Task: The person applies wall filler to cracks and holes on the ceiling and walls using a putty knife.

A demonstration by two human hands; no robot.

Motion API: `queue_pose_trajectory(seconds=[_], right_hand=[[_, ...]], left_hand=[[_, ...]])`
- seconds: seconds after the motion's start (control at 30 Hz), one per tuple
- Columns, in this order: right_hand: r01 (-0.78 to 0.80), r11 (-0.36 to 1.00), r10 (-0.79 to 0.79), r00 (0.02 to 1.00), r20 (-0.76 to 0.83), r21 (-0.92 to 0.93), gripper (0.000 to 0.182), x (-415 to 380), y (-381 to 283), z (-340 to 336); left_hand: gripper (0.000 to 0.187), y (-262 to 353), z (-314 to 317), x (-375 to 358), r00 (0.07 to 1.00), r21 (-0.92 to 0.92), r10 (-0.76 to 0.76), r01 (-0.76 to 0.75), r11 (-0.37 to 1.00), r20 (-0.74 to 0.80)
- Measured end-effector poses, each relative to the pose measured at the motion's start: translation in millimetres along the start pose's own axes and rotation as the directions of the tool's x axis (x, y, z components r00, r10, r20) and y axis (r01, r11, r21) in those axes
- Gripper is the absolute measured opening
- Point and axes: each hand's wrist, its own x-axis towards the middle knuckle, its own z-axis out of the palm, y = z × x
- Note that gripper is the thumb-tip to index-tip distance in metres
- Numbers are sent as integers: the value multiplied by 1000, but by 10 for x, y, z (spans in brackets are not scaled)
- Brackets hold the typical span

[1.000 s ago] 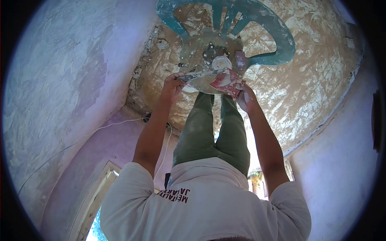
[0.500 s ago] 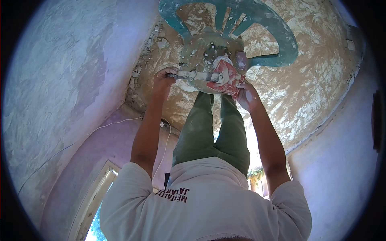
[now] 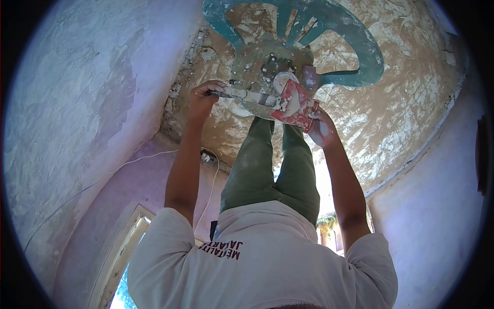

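Note:
My left hand (image 3: 203,98) grips the handle of a narrow putty knife (image 3: 247,96) smeared with white filler. Its blade reaches across to a red trowel (image 3: 297,105), which my right hand (image 3: 321,129) holds by the lower edge, tilted and carrying a dab of white filler. Both tools hover over the seat of a teal plastic chair (image 3: 355,46) spattered with plaster. A small round white pot (image 3: 282,78) stands on the seat just beyond the tools. My green trouser legs (image 3: 267,165) run below the hands.
The floor (image 3: 406,113) is beige and streaked with white plaster. A patchy, scraped lilac wall (image 3: 77,103) rises at the left and another wall at the right. A white cable (image 3: 149,157) runs along the wall base. A window frame (image 3: 121,247) sits bottom left.
My left hand has drawn the putty knife leftward and away along the red trowel. The right hand has shifted slightly right and tilted the trowel more upright.

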Motion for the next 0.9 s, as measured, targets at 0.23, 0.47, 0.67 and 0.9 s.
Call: queue_pose_trajectory(seconds=[0.23, 0.47, 0.67, 0.9], right_hand=[[117, 992, -119, 992, -33, -49, 64, -83, -165, 67], [198, 948, -213, 977, -34, -249, 57, -56, -348, -52], [128, 961, -121, 992, 43, -247, 48, 26, -296, 71], [97, 968, -85, 994, 62, -233, 45, 26, -254, 203]], left_hand=[[30, 48, -154, 8, 961, -389, -187, 254, 886, 202], [33, 101, -163, 34, 905, -464, -291, 412, 784, 312], [35, 235, 104, 87, 909, -447, -294, 404, 798, 297], [31, 217, 65, 258, 911, -374, -295, 391, 841, 288]])
